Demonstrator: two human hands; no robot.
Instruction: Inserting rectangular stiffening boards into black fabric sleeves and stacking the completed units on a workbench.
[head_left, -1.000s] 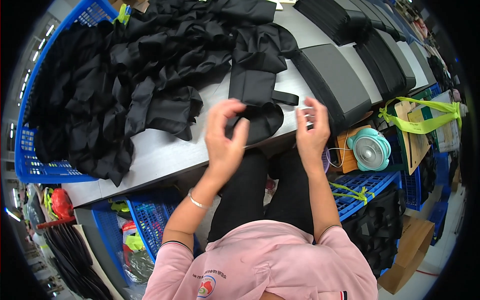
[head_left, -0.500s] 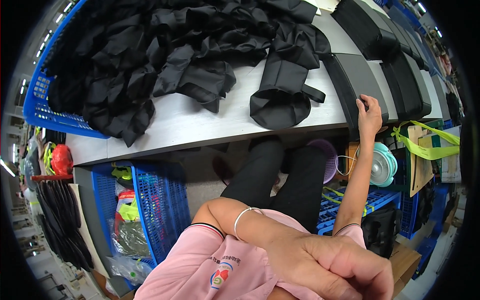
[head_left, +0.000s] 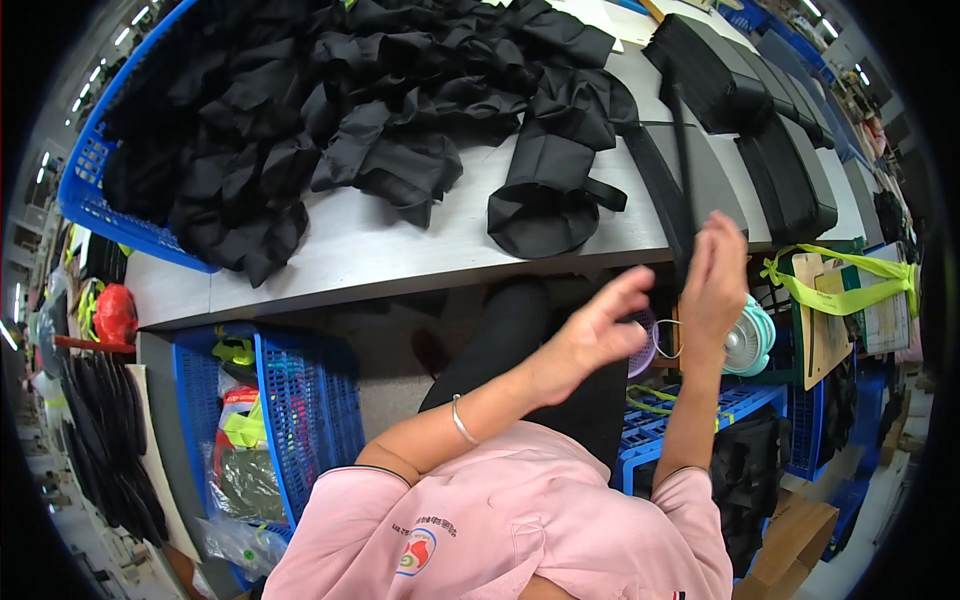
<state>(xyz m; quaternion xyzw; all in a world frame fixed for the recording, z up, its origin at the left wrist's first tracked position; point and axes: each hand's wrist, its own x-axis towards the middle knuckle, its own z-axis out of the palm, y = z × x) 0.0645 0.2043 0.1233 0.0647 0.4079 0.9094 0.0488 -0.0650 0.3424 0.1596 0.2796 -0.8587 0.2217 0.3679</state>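
- R hand (head_left: 714, 268) is now up at the near edge of the grey table (head_left: 380, 250). Half a sec ago it was reaching flat onto the stack there.
- Its fingers are wrapped on the low end of a thin black panel (head_left: 683, 190), which stands on edge and runs away over the tabletop. It reads as a grasp, but the thumb side is hidden.
- L hand (head_left: 598, 332) has come fwd. Half a sec ago that arm was pulled back low by the chest.
- It's now in mid-air just left of the R hand, fingers spread, palm toward the panel, holding nothing and not touching it.
- Folded black fabric piece (head_left: 545, 195) with a rounded end: both hands were on it a sec ago. It now lies alone on the table, left of the panel and clear of both hands.
- Judgement: that piece has been let go and the panel is the item in hand. It's held by the R hand only, w/ the L close enough to join.
- Unchanged nearby:
  - heap of black fabric pieces (head_left: 300, 120) spilling from the blue basket (head_left: 85, 190) at the far left
  - stacks of black panels (head_left: 770, 110) at the table's right end
- Below the edge:
  - teal fan (head_left: 748, 340) just beside the R wrist
  - yellow-green straps (head_left: 840, 285) further right
  - blue crate (head_left: 300, 420) under the table on the left
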